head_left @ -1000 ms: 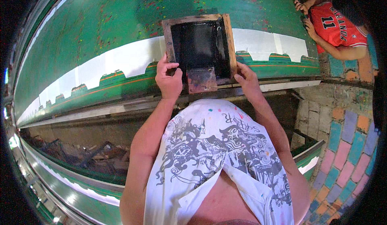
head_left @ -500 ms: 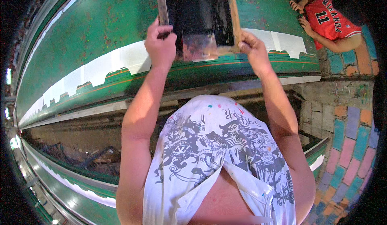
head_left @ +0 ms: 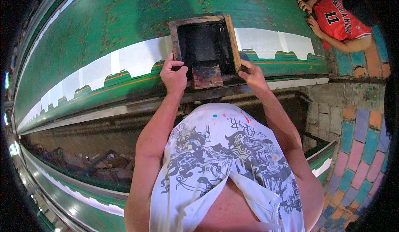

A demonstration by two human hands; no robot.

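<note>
A wooden screen-printing frame (head_left: 232,36) with a black, inky inside (head_left: 206,43) is over the near edge of a long green table. Gripping its left bar near the close corner is my left hand (head_left: 173,76), thumb and fingers closed. My right hand (head_left: 253,77) pinches the right bar close to the opposite near corner. A brownish-red, stained flat block (head_left: 208,75) lies at the frame's near end, between my hands. Beneath and beside the frame runs a white strip (head_left: 137,53) with notched cut-outs along its near side. Whether the frame touches the table is hard to tell.
The green table (head_left: 104,28), speckled with paint, stretches away left. Its pale near rail (head_left: 291,82) lies before me. Another green table (head_left: 75,186) is at lower left. A person in a red jersey (head_left: 338,20) leans at the far right edge, above painted bricks (head_left: 355,153).
Both my hands have brought the frame toward me and lower, so it looks smaller. More of the white strip shows on its right. The person in red stays in place.
</note>
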